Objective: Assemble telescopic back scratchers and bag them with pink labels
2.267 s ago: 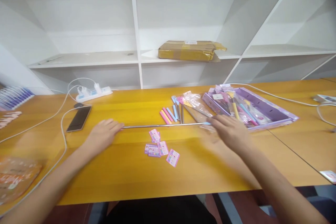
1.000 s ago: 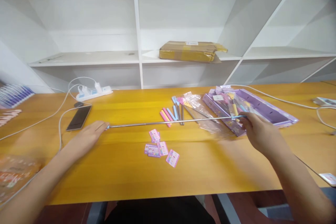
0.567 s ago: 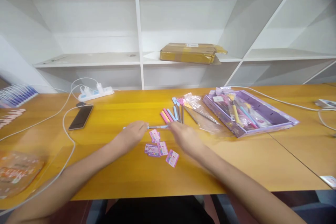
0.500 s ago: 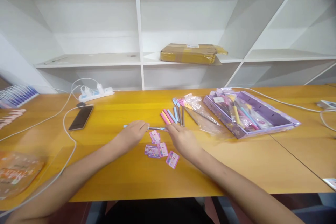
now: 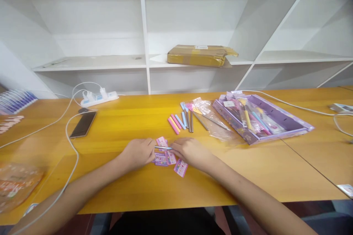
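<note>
Between my hands is a thin metal back scratcher rod [image 5: 160, 147] with a light-blue end, held level above the table. My left hand [image 5: 140, 151] is closed round its left part, and my right hand [image 5: 191, 151] pinches the light-blue end. Fingers hide both ends of the rod. Just below lie several small pink-and-purple cards [image 5: 160, 159], partly covered by the left hand. Beyond my right hand are several pink, yellow and blue handle tubes [image 5: 174, 123]. Beside them are back scratchers with metal rods [image 5: 190, 121] and hand-shaped coloured heads.
Clear plastic bags [image 5: 217, 128] lie against a purple tray [image 5: 284, 140] of wrapped back scratchers at the right. On the left are a phone [image 5: 83, 124], a power strip [image 5: 100, 99], a white cable [image 5: 75, 150] and an orange package [image 5: 19, 187]. A taped carton [image 5: 198, 55] sits on the shelf.
Both hands have come nearer my body with the back scratcher rod, over the cards. Its left blue tip, visible before, is now hidden. The handle tubes show fully.
</note>
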A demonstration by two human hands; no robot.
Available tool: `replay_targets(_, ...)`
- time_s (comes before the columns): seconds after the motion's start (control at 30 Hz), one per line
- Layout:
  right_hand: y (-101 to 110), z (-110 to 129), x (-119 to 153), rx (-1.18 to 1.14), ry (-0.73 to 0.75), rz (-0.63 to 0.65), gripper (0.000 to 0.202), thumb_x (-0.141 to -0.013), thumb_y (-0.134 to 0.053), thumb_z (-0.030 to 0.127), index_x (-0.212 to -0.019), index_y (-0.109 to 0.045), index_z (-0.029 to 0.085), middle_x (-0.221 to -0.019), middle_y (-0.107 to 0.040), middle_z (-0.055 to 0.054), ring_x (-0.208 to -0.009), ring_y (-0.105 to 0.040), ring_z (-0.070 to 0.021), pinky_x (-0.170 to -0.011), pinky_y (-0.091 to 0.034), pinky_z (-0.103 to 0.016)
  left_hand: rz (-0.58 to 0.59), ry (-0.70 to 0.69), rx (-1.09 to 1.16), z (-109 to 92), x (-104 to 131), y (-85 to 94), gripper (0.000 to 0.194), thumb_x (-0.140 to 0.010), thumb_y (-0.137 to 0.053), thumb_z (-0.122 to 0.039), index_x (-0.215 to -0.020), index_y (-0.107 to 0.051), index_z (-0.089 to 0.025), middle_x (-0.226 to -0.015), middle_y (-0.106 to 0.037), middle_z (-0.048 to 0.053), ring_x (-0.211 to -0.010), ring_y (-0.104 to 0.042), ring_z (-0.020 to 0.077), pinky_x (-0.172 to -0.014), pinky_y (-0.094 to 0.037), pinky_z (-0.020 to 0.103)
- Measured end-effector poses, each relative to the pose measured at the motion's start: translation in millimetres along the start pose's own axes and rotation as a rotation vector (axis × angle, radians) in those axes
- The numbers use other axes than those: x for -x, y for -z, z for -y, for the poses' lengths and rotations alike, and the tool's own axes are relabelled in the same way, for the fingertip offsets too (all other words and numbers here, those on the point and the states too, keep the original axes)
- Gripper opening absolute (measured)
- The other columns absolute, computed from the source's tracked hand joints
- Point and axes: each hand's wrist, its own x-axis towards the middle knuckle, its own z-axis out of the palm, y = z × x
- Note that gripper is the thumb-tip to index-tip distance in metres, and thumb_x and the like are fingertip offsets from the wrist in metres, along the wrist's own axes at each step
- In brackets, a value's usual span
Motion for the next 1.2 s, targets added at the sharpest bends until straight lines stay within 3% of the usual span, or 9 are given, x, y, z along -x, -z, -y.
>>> replay_targets(0.17,1,0,0,0.124,0.13,-0.125,0.02,-0.105,-0.054,0.016,-0.086,-0.06,0.017,-0.079,-0.065,-0.003,-0.068,-0.055,-0.0161,-0.065,-0.031,-0.031,0.131,0.19,0.041,-2,4,12.6,0.025,-0.093,-0.048,-0.03,-0.091,-0.069,-0.016,-0.078,-0.074,0.011,-0.065,-0.07,0.0245,-0.058,-0.047,0.032)
replay_targets(0.37,1,1,-1,0.101,0.042,-0.119,0.017,-0.103,-0.055,0.014,-0.088,-0.062,0.018,-0.077,-0.064,-0.002,-0.064,-0.051,-0.0151,-0.063,-0.029,-0.031,0.132,0.258,0.032,-4,2,21.7,0.028,-0.093,-0.046,-0.03,-0.091,-0.071,-0.016,-0.079,-0.076,0.012,-0.068,-0.072,0.0272,-0.06,-0.047,0.033)
replay_targets(0.47,11,-9,6,0.106,0.016,-0.143,0.018,-0.103,-0.051,0.012,-0.092,-0.065,0.017,-0.08,-0.066,-0.003,-0.068,-0.056,-0.0157,-0.065,-0.032,-0.029,0.139,0.298,0.018,5,3,22.0,0.028,-0.094,-0.047,-0.031,-0.091,-0.07,-0.017,-0.081,-0.078,0.012,-0.07,-0.073,0.0266,-0.06,-0.045,0.032)
replay_targets(0.6,31,-56,49,0.165,-0.07,-0.254,0.026,-0.106,-0.044,0.013,-0.107,-0.069,0.018,-0.082,-0.069,-0.004,-0.073,-0.062,-0.0171,-0.069,-0.039,-0.029,0.128,0.403,-0.03,49,22,23.5,0.028,-0.094,-0.045,-0.031,-0.089,-0.07,-0.02,-0.087,-0.079,0.012,-0.075,-0.074,0.0277,-0.06,-0.041,0.032)
replay_targets(0.7,45,-104,106,0.227,-0.172,-0.313,0.029,-0.105,-0.043,0.015,-0.112,-0.071,0.022,-0.089,-0.074,-0.005,-0.074,-0.065,-0.0178,-0.07,-0.043,-0.029,0.118,0.428,-0.097,93,50,24.8,0.027,-0.091,-0.044,-0.031,-0.086,-0.068,-0.021,-0.084,-0.078,0.01,-0.074,-0.072,0.0269,-0.059,-0.037,0.031)
replay_targets(0.8,53,-137,162,0.276,-0.337,-0.341,0.026,-0.104,-0.047,0.019,-0.11,-0.072,0.024,-0.089,-0.075,-0.006,-0.075,-0.068,-0.02,-0.069,-0.046,-0.03,0.055,0.449,-0.164,123,79,24.6,0.025,-0.089,-0.044,-0.03,-0.079,-0.065,-0.021,-0.077,-0.075,0.01,-0.072,-0.07,0.0264,-0.057,-0.031,0.031)
replay_targets(0.93,54,-145,201,0.267,-0.436,-0.347,0.026,-0.105,-0.048,0.024,-0.113,-0.072,0.027,-0.093,-0.077,-0.006,-0.079,-0.073,-0.0212,-0.066,-0.048,-0.03,-0.011,0.415,-0.161,134,99,21.7,0.022,-0.085,-0.045,-0.03,-0.072,-0.06,-0.021,-0.069,-0.07,0.008,-0.067,-0.066,0.0245,-0.057,-0.027,0.033)
replay_targets(1.07,50,-138,204,0.227,-0.469,-0.342,0.028,-0.106,-0.045,0.032,-0.116,-0.07,0.028,-0.094,-0.077,-0.005,-0.079,-0.074,-0.0217,-0.063,-0.049,-0.031,-0.029,0.4,-0.113,131,100,18.1,0.021,-0.087,-0.043,-0.029,-0.074,-0.058,-0.021,-0.071,-0.071,0.008,-0.068,-0.065,0.0239,-0.059,-0.027,0.033)
replay_targets(1.2,50,-144,203,0.103,-0.669,-0.304,0.031,-0.103,-0.044,0.043,-0.12,-0.067,0.032,-0.1,-0.078,-0.006,-0.081,-0.075,-0.0256,-0.061,-0.049,-0.033,0.003,0.406,-0.079,125,95,16.8,0.022,-0.089,-0.041,-0.028,-0.076,-0.058,-0.021,-0.074,-0.072,0.007,-0.07,-0.066,0.0233,-0.061,-0.029,0.033)
